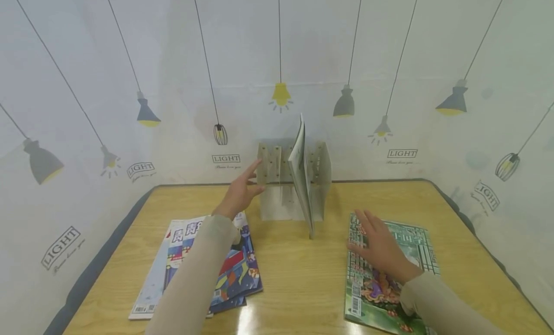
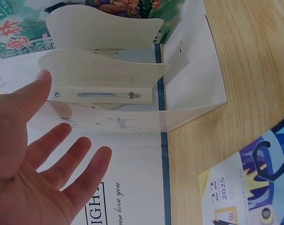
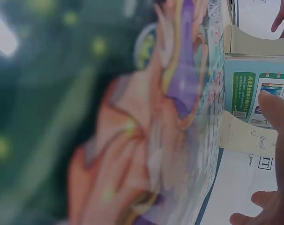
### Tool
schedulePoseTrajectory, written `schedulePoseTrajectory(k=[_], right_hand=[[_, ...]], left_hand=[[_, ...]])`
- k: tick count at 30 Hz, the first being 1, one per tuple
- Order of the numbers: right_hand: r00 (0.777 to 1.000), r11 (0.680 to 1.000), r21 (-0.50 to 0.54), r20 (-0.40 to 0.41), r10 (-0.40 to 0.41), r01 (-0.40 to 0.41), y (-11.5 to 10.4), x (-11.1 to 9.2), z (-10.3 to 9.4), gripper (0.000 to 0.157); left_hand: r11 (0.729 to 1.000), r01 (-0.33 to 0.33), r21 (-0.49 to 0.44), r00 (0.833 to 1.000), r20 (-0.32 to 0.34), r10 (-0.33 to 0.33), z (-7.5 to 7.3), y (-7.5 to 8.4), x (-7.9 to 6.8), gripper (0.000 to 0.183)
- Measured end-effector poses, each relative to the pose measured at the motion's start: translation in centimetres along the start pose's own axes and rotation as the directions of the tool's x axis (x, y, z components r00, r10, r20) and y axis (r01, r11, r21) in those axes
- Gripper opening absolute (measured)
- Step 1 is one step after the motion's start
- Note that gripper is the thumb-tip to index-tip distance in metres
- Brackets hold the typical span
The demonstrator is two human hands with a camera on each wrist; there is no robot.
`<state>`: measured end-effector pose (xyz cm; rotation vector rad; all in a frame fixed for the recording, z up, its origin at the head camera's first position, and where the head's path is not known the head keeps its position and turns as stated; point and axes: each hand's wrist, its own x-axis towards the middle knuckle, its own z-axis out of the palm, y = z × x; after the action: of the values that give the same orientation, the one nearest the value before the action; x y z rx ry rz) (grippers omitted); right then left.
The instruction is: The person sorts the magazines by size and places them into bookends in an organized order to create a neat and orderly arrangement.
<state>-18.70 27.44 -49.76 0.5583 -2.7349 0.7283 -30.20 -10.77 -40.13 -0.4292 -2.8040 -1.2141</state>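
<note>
A white bookrack (image 1: 279,205) with upright dividers stands at the back of the table, and one thin magazine (image 1: 301,181) is upright in it, jutting forward. My left hand (image 1: 238,193) is at the rack's left side, fingers spread; in the left wrist view the thumb (image 2: 36,96) lies at a divider's edge, though contact is hard to tell. Over a green-covered magazine (image 1: 389,313) on the right is my right hand (image 1: 383,246), fingers extended; whether it touches the cover I cannot tell. That cover (image 3: 132,117) fills much of the right wrist view, blurred.
Several overlapping magazines (image 1: 235,272) with blue covers lie at the left, partly under my left forearm. A pale wall covering (image 1: 242,51) printed with hanging lamps rises behind and beside the wooden table (image 1: 294,277). A dark strip (image 1: 104,243) runs along the table's left edge.
</note>
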Motion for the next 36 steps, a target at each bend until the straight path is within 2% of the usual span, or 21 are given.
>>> schedulePoseTrajectory(k=[7,13,23,28,36], right_hand=[[0.998,0.993,-0.118,0.050,0.035,-0.029,0.5,-0.5,0.2,0.100],[0.986,0.979,-0.166,0.104,0.134,-0.116,0.9,-1.1,0.1,0.105],[0.966,0.967,-0.181,0.150,0.209,-0.181,1.5,-1.6,-0.6,0.111],[0.955,0.960,-0.182,0.170,0.243,-0.212,1.8,-1.6,-0.7,0.115],[0.952,0.956,-0.188,0.168,0.256,-0.224,2.6,-1.8,-1.0,0.114]], left_hand=[[1.000,-0.008,0.003,1.000,-0.008,0.008,0.1,0.1,-0.1,0.082],[1.000,-0.005,-0.006,1.000,-0.009,0.005,0.1,0.2,-0.2,0.081],[1.000,0.001,-0.011,1.000,-0.003,-0.001,-0.1,0.5,-0.3,0.081],[1.000,0.024,-0.008,1.000,0.003,-0.024,-0.2,0.6,-0.3,0.081],[1.000,0.031,-0.007,0.999,0.011,-0.031,-0.2,0.9,-0.4,0.081]])
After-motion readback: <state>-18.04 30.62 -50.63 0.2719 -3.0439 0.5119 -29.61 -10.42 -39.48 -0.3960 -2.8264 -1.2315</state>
